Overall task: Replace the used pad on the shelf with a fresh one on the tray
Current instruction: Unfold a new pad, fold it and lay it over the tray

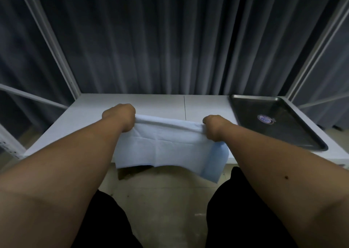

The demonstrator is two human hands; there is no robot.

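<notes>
1. The left hand [120, 115] curls its fingers round the far left corner of the pale blue pad [162, 145]; the right hand [214, 126] grips the far right corner.
2. The pad hangs stretched between them, draping over the front edge of the white shelf [90, 115].
3. A bare metal tray [302, 134] lies on the shelf, right of the right hand.

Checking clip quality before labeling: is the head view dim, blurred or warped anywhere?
Head view: dim overall, with a dark curtain behind; wide-angle bend splays the shelf posts; faint reflection on the tray; the pad, gripped by left hand and right hand, reads soft but legible.
</notes>
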